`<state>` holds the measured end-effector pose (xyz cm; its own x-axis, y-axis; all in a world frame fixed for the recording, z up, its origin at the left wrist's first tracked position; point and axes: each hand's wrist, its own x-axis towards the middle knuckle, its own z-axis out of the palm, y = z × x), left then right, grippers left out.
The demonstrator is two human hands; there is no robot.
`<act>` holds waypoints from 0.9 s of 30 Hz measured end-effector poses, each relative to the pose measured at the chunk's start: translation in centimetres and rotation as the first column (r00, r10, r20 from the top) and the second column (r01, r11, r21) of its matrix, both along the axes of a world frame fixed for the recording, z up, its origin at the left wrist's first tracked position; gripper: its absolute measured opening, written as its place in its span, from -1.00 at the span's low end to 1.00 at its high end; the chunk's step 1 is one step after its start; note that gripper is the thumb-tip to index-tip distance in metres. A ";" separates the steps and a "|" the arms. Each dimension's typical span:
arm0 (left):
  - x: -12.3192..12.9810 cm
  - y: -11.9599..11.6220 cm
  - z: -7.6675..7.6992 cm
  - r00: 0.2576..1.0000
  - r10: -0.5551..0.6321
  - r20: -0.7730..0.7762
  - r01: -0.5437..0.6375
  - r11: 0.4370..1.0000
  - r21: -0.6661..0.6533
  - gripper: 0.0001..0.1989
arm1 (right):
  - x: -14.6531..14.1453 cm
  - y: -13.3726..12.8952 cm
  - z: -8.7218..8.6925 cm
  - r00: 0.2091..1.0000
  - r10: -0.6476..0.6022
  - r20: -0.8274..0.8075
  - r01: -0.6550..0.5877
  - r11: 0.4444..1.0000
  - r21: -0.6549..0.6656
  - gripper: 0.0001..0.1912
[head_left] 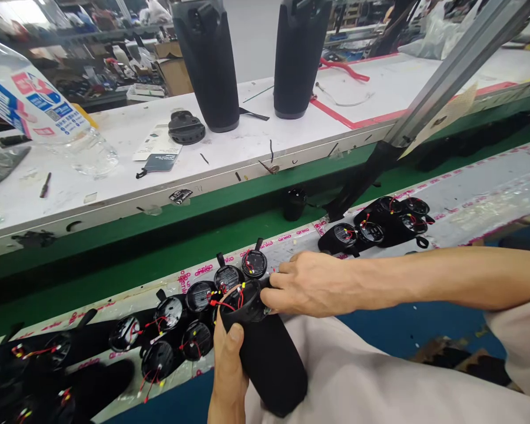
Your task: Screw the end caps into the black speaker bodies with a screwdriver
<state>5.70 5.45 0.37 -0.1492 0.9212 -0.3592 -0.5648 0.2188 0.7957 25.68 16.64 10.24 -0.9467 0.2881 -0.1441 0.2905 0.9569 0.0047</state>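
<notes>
A black fabric-covered speaker body (271, 365) lies tilted over my lap, its open end up and red and yellow wires poking out of it. Around its left side wraps my left hand (230, 365), the thumb pressed on the rim. My right hand (302, 285) is at the right of the same rim with fingers curled in; whatever is between those fingertips is hidden. Right beside the open end stand similar speaker bodies, among them one with a black loop (254, 262) and others with wires (196, 340).
More speaker bodies (371, 229) stand right along the taped ledge (291, 238). Above it, a white shelf (247, 147) holds two tall black speakers (209, 70), a round black cap (186, 127) and a plastic bottle (48, 112). A slanted metal post (450, 76) rises at the right.
</notes>
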 end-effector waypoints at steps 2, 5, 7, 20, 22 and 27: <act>0.2 0.0 0.1 1.000 0.001 0.010 -0.001 1.000 -0.006 -0.16 | 0.0 0.0 0.0 1.000 -0.009 0.005 0.009 1.000 -0.009 -0.74; 0.3 0.0 0.2 1.000 0.016 -0.014 -0.017 1.000 -0.017 -0.18 | 0.0 0.1 0.3 0.999 -0.025 0.043 0.026 0.999 -0.036 -0.69; 0.3 0.0 0.3 0.999 0.020 -0.032 -0.021 0.999 -0.033 -0.18 | -0.1 0.1 0.7 0.996 -0.030 0.084 0.034 0.998 -0.044 -0.70; -0.8 -0.1 1.2 0.841 -0.089 -0.534 0.037 0.994 -0.107 -0.17 | -0.1 -1.2 1.6 0.994 -0.008 0.111 -0.007 0.991 0.135 -0.90; -0.6 -0.2 1.9 0.791 -0.079 -0.607 0.002 0.992 -0.125 -0.27 | -0.1 -1.7 1.7 0.993 -0.016 0.119 -0.002 0.989 0.149 -0.90; 0.2 -0.2 3.1 0.738 -0.069 -0.672 -0.062 0.984 -0.169 -0.29 | -0.3 -2.8 1.4 0.994 -0.046 0.096 0.025 0.979 0.203 -0.85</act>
<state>5.86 5.20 3.43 -0.4090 0.8565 -0.3148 0.1048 0.3867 0.9162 25.38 13.84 11.64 -0.9190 0.3542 -0.1729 0.3127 0.9223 0.2273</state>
